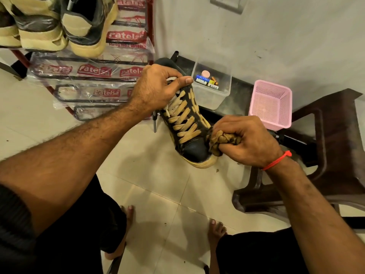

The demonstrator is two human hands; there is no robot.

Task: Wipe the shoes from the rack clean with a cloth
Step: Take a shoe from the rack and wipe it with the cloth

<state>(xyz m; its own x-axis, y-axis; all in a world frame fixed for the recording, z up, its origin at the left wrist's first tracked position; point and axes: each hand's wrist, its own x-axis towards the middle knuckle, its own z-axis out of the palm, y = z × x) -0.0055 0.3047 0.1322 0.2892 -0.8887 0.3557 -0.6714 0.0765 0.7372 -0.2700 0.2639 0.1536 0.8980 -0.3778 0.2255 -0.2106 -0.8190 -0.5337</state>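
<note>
Two bare feet on the tiled floor (150,186), nearest the camera. Above them, two forearms reach forward.

Right hand (249,142): fingers curled tight round one bunched tan cloth (219,141), which is pressed against the side of the shoe's toe. One red thread (277,161) circles that wrist.

Left hand (158,89): gripping the ankle end of one black shoe (194,150) with tan laces, thumb laid over the collar. The shoe is held in the air above the floor, toe pointing back toward the person, sole rim tan.

One dark brown plastic stool (324,155) stands at the right edge of the floor.

Farther out, along the wall: one clear plastic box (212,95) holding several small batteries (count uncertain, at least three) and one pink round thing; just beside it to the right, one pink mesh basket (271,104). Both sit on a dark low base.

Far left corner: one red shoe rack (94,80), its bars wrapped in printed plastic. On its upper tier, three tan-and-dark shoes (87,26) are visible, heels toward the camera.
</note>
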